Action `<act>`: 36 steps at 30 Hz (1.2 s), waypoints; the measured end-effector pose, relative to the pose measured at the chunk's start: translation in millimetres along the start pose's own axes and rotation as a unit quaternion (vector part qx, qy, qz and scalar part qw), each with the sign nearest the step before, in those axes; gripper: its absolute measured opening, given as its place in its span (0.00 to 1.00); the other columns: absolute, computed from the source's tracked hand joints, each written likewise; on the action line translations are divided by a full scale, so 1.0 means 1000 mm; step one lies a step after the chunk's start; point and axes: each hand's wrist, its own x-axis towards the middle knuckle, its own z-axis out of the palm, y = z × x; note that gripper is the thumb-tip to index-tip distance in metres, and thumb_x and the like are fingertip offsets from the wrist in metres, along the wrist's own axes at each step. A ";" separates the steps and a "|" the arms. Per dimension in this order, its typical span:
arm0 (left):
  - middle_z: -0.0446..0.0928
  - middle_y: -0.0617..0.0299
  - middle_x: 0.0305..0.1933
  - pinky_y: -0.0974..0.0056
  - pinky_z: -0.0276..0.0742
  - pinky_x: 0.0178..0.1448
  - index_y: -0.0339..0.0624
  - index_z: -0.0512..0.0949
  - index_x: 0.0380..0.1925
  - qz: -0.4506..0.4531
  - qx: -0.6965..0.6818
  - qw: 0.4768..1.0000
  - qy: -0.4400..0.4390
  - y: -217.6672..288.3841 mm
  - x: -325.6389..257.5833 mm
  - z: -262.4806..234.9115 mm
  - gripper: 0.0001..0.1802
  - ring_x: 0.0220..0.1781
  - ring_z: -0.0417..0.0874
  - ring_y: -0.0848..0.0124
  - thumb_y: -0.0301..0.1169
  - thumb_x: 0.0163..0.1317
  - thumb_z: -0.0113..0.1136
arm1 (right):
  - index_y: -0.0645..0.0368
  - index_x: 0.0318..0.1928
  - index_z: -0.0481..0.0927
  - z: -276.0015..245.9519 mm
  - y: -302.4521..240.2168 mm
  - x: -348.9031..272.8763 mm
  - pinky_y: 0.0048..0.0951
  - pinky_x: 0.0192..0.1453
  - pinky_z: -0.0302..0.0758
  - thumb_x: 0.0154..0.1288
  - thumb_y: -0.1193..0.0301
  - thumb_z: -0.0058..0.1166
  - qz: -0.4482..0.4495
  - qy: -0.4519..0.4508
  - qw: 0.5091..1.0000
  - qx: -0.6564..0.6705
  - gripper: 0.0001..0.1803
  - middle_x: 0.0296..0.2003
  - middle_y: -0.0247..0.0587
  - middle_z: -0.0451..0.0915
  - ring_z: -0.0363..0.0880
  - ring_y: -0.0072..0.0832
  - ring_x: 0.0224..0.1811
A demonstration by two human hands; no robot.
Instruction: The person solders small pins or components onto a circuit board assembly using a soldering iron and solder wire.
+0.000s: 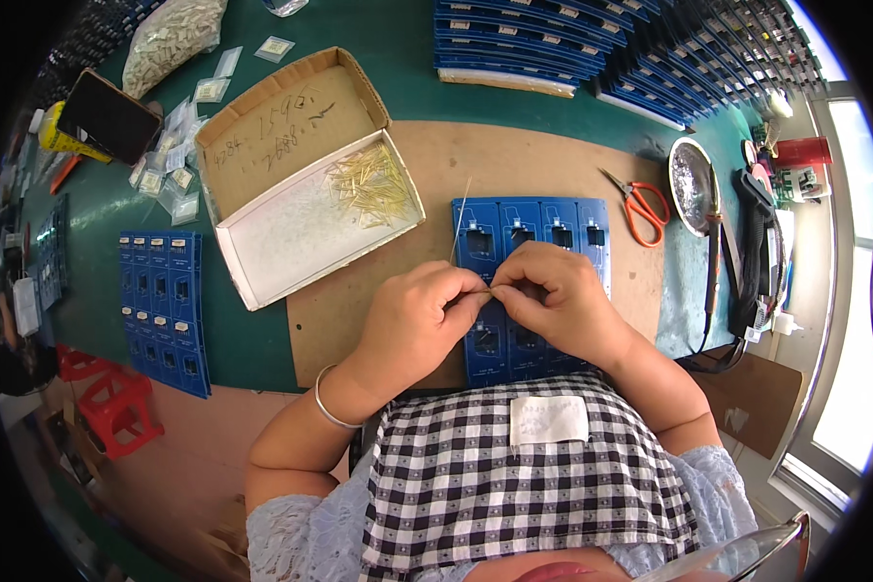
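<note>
Left hand [419,315] and right hand [553,296] pinch 1 pin [492,289] above blue board [533,233].

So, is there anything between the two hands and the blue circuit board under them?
Nothing visible stands in the way. The left hand and right hand meet fingertip to fingertip over the blue circuit board, pinching a thin metal pin between them. The scissors and the cardboard box lie off to the sides.

the single head view looked steeply down from close above the hands [495,301] and the green worktable [252,349].
</note>
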 end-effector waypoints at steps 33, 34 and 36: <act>0.77 0.59 0.25 0.68 0.68 0.26 0.35 0.81 0.31 -0.021 -0.125 0.991 0.029 -0.006 0.001 -0.008 0.04 0.23 0.75 0.73 0.23 0.55 0.66 | 0.64 0.37 0.76 0.017 0.002 0.003 0.19 0.33 0.68 0.66 0.75 0.54 0.101 0.056 0.976 0.187 0.04 0.29 0.29 0.74 0.68 0.15 0.30; 0.77 0.59 0.25 0.68 0.68 0.26 0.35 0.81 0.31 -0.034 -0.134 0.990 0.026 -0.006 0.001 -0.007 0.04 0.23 0.75 0.72 0.23 0.55 0.66 | 0.64 0.37 0.76 0.017 0.001 0.003 0.19 0.33 0.68 0.66 0.75 0.54 0.089 0.054 0.977 0.188 0.04 0.29 0.29 0.74 0.68 0.15 0.30; 0.77 0.59 0.26 0.68 0.69 0.27 0.35 0.81 0.31 -0.012 -0.118 0.992 0.045 -0.007 -0.001 -0.010 0.04 0.24 0.76 0.72 0.23 0.56 0.65 | 0.64 0.39 0.76 0.018 -0.002 0.008 0.18 0.33 0.68 0.69 0.74 0.52 0.109 0.056 0.965 0.234 0.05 0.30 0.27 0.73 0.68 0.14 0.31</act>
